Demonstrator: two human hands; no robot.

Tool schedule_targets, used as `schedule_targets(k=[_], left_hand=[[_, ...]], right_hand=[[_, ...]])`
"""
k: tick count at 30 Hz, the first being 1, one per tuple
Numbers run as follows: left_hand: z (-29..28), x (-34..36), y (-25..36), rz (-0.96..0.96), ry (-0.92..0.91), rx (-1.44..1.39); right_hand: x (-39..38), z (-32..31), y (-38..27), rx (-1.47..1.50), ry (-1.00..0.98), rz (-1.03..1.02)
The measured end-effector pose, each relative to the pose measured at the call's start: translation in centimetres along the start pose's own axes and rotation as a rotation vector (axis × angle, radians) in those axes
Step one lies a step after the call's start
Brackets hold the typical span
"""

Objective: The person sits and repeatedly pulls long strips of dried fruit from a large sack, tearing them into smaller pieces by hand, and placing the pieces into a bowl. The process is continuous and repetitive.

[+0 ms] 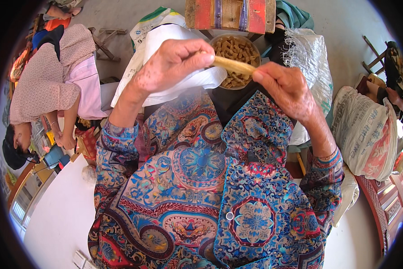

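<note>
A long yellowish-brown stick [233, 65], like a dried root or stem, stretches between my two hands in front of me. My left hand [174, 62] pinches its left end between thumb and fingers. Its right end is gripped by my right hand [287, 87], thumb on top and fingers curled. Below and behind the stick stands a round bowl [259, 53], partly hidden by it and by my hands. Many short, chunky pieces [237, 46] of a similar tan colour fill the bowl. I cannot tell whether a blade or other small tool is in either hand.
A worn red wooden stool [257, 15] stands beyond the bowl. White sacking [159, 36] lies left of it, a clear plastic bag [311, 58] right. Far right is a stuffed woven sack [365, 134]. Another person [44, 85] bends forward at the left.
</note>
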State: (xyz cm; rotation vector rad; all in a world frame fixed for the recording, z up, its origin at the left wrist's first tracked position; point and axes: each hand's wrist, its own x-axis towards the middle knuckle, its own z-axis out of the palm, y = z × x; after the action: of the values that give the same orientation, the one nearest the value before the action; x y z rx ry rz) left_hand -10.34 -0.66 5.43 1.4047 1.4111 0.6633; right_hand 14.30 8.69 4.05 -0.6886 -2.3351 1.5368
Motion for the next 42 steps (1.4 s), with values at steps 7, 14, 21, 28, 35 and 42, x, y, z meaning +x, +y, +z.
schedule_targets(k=[7,14,21,28,35,42], left_hand=[[-2.0,6.0,-3.7,0.158,0.199,0.089],[-2.7,9.4,-4.0,0.098,0.178,-0.059],[-2.8,11.1,-5.2,0.133,0.208,-0.023],[-1.9,11.5,-6.0,0.182,0.292,-0.041],[-1.3,7.8,-8.4,0.020,0.225,0.188],[5.7,6.7,-10.3,0.050,0.061,0.245]], right_hand=[[5.7,-1.7,4.3,-0.101,0.095,0.010],[8.2,-2.3,7.4,0.013,0.086,0.085],[9.2,-3.2,8.7,0.073,0.080,0.095],[9.0,-2.7,10.0,-0.006,0.106,0.083],[5.3,-3.4,7.2,-0.028,0.116,0.262],[1.6,-2.5,4.0,0.047,0.161,0.322]])
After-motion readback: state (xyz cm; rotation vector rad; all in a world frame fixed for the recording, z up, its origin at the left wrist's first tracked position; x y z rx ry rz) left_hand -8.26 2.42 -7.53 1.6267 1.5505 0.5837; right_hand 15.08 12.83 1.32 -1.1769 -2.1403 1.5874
